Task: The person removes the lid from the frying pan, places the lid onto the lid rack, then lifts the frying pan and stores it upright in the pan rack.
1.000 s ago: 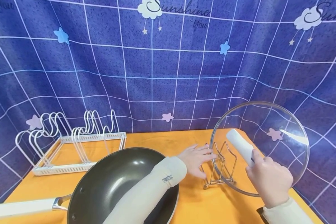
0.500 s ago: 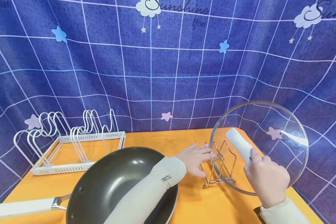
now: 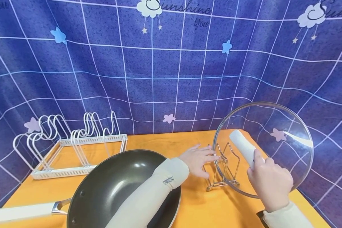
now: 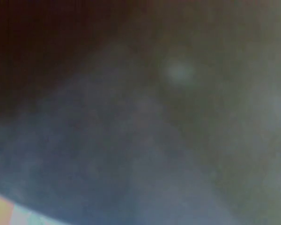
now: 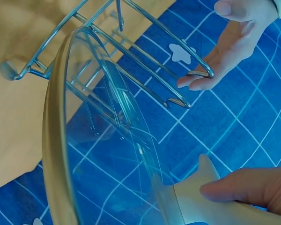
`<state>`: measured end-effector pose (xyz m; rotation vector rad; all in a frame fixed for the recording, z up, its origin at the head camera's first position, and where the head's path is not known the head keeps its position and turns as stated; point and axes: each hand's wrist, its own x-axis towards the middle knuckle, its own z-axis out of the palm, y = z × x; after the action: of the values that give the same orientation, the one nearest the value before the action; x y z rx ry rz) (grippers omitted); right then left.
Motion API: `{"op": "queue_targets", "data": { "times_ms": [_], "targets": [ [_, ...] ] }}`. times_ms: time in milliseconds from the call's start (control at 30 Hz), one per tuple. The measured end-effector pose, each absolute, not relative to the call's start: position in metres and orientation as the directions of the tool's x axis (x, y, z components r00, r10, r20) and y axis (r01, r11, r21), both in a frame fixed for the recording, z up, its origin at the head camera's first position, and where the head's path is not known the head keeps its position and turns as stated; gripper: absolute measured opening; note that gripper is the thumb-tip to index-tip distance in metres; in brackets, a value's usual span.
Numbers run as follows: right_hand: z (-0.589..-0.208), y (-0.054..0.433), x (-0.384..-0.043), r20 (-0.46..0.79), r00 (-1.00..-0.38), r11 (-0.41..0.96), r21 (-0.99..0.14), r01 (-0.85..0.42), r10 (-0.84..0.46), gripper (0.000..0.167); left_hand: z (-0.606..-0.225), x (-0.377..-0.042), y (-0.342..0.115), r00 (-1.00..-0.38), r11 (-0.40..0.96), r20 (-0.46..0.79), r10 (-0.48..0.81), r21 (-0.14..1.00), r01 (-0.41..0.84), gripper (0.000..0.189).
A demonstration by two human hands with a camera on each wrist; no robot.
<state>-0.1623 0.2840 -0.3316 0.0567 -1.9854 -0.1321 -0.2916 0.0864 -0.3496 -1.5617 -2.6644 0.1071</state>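
In the head view my right hand (image 3: 270, 183) grips the pale handle (image 3: 243, 145) of a large round glass lid (image 3: 290, 126) with a metal rim. The lid stands upright, its left edge in among the wires of a small metal rack (image 3: 235, 163). My left hand (image 3: 196, 161) is at the rack's left side, fingers spread. In the right wrist view, its fingertips (image 5: 201, 83) touch the end of a rack wire, with the thumb apart. That same view shows my right thumb (image 5: 239, 185) on the handle. The left wrist view is too dark and blurred to read.
A dark wok (image 3: 102, 183) lies under my left forearm, its white handle (image 3: 22, 212) pointing left. Behind it on the left stands a white wire rack (image 3: 62, 172). The orange tabletop (image 3: 159, 141) meets a blue grid-patterned curtain (image 3: 165, 88) at the back and right.
The head view has shifted slightly. My right hand and the lid move very slightly left; the left hand stays at the metal rack.
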Motion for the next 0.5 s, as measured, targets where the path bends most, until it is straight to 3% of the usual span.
{"op": "queue_targets", "data": {
  "times_ms": [500],
  "targets": [
    [-0.3314,0.2822,-0.1624,0.914,-0.390,0.991,0.132,0.017,-0.115,0.039,-0.3509,-0.2911,0.0850,-0.484,0.484,0.020,0.875,-0.101,0.869,0.077]
  ]
}}
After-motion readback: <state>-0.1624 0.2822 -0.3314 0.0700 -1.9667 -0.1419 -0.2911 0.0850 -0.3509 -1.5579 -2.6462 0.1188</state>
